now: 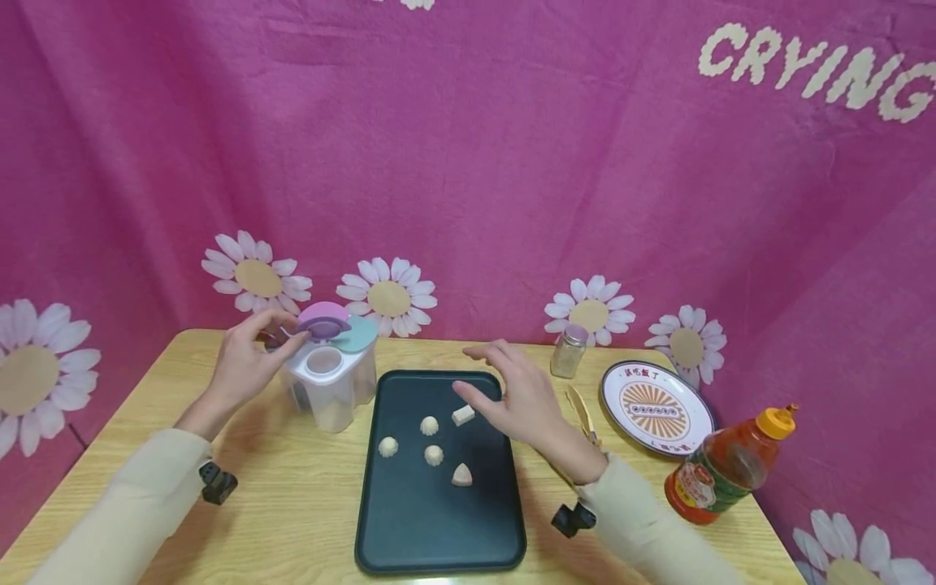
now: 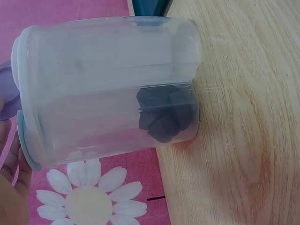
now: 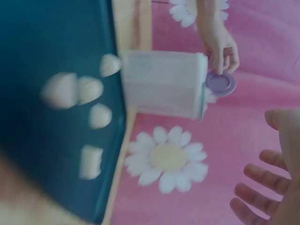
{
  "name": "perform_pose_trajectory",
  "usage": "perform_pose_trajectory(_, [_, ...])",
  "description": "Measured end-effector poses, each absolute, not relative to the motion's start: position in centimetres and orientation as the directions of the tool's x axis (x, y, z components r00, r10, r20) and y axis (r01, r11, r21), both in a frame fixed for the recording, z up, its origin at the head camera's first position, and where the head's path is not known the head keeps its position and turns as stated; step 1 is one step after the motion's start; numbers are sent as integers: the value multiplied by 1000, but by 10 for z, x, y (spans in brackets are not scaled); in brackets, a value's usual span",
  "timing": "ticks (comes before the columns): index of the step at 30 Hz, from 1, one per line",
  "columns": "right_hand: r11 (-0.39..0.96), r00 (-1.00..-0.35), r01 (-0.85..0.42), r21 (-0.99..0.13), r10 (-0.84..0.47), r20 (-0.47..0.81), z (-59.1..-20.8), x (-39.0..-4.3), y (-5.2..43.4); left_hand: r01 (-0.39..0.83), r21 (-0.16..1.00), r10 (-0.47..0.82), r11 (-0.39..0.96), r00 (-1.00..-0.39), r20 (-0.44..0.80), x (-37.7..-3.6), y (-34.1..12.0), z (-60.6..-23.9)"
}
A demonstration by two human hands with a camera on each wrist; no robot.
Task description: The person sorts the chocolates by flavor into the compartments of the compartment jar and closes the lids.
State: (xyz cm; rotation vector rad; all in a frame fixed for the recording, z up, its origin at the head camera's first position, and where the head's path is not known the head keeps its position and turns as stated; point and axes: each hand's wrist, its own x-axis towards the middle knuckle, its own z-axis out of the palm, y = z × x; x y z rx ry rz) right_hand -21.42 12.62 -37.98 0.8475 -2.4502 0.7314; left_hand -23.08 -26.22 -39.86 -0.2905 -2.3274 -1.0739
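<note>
A translucent storage canister (image 1: 332,400) with a white top stands at the left of the table. My left hand (image 1: 252,357) pinches its raised purple flap lid (image 1: 324,315), and the round opening below is uncovered. A mint flap (image 1: 357,335) lies flat beside it. Through the canister's side, the left wrist view shows dark chunky pieces (image 2: 165,112) at the bottom of one compartment. My right hand (image 1: 515,398) hovers over the right edge of a dark tray (image 1: 439,536), fingers apart and holding nothing. Several small cream-coloured pieces (image 1: 434,455) lie on the tray, some domed, one a block, one a wedge.
Right of the tray lie golden tongs (image 1: 580,409), partly hidden by my right arm. A glass shaker jar (image 1: 569,351), a patterned plate (image 1: 656,408) and a red sauce bottle (image 1: 731,465) stand farther right. A pink cloth (image 1: 468,162) hangs behind the table.
</note>
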Motion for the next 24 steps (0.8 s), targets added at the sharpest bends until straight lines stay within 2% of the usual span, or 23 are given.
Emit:
perform_pose_trajectory(16, [883,-847,-403,-239,-261,464,-453,-162,240,427,625,-16,653,-818,575,-231,-264,-399])
perform_pose_trajectory(24, [935,-872,-314,-165,-216,439,-468,-145,273,416,632,-22,654,-825,565,-230,-264,-399])
